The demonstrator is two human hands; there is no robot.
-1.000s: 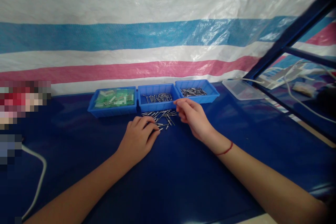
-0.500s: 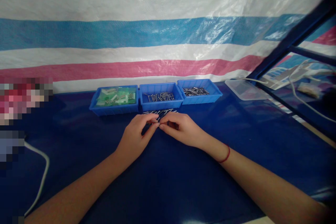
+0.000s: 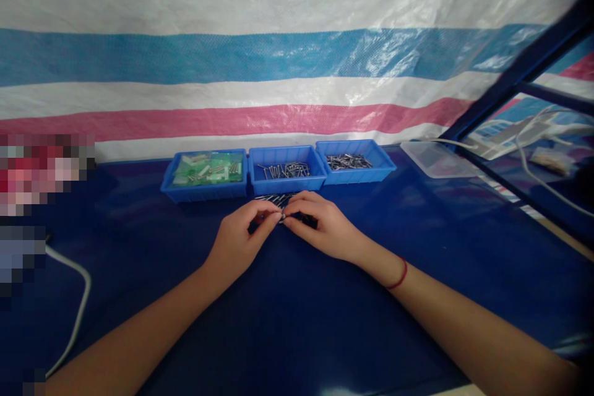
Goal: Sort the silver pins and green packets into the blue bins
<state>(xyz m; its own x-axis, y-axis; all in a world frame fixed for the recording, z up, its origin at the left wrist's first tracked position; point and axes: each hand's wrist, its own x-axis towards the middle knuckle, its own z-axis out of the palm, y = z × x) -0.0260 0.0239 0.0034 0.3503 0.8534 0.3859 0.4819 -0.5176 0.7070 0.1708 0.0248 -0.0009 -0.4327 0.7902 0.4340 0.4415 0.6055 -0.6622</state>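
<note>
My left hand and my right hand meet at the fingertips just in front of the middle bin. Both are closed in a pinch, thumb against fingers. Between the fingertips is a tiny pale or shiny piece, too small to name. Behind and partly under my fingers lies a pile of thin metal pins on the table, largely hidden by my hands. Beyond it stands the middle blue bin, holding several screw-like metal pieces.
To the left, a blue bin holds green bags with small parts. A right-hand blue bin contains dark metal pieces. A clear plastic lid, a white cable and a dark metal frame flank the blue table.
My left fingertips have closed together, and my right fingers have shifted slightly up. The small piece stays between the hands. The view has moved a little.
</note>
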